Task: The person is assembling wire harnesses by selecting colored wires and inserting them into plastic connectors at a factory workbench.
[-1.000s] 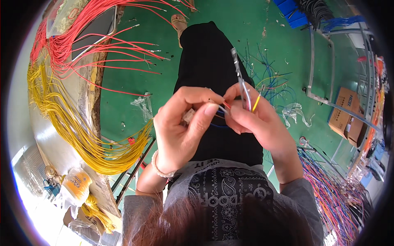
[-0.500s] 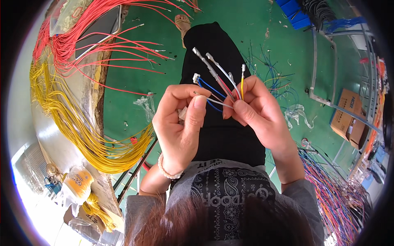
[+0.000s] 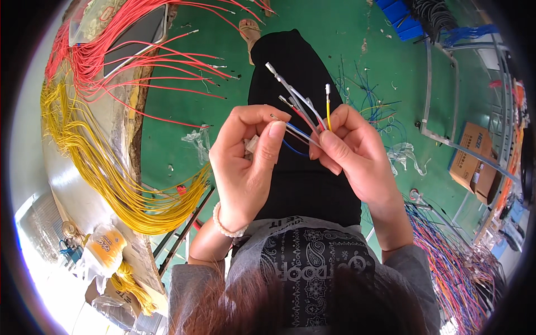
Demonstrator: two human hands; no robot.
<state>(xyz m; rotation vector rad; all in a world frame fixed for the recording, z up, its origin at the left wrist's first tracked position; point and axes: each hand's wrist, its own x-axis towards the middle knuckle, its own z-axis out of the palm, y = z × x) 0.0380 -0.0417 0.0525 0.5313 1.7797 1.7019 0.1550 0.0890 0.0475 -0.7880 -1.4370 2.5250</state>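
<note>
My left hand (image 3: pixel 245 159) is closed in a pinch on the end of a grey wire (image 3: pixel 304 135), with a blue wire running alongside. A whitish piece (image 3: pixel 251 145) sits in the curl of its fingers; its kind is unclear. Facing it, my right hand (image 3: pixel 354 148) grips a small bunch of wires between thumb and fingers. Out of that grip fan white sleeved wires (image 3: pixel 296 92), a yellow wire (image 3: pixel 328 109) with a metal terminal, and red wires (image 3: pixel 297 108). Below, a blue wire (image 3: pixel 295 149) bows between the hands. Both hands are above my black-clad lap (image 3: pixel 301 190).
On the bench at left lie red wires (image 3: pixel 89 72), a bundle of yellow wires (image 3: pixel 106 184) and a dark flat tablet-like device (image 3: pixel 137 42). Right stand a metal frame (image 3: pixel 427 100), a cardboard box (image 3: pixel 472 156) and many coloured wires (image 3: pixel 446 262). Blue bins (image 3: pixel 399 19) are far right.
The white connector on the blue wires, seen above my left fingertips before, no longer shows. A blue wire now lies along the grey one at the pinch, and the bunch has shifted slightly.
</note>
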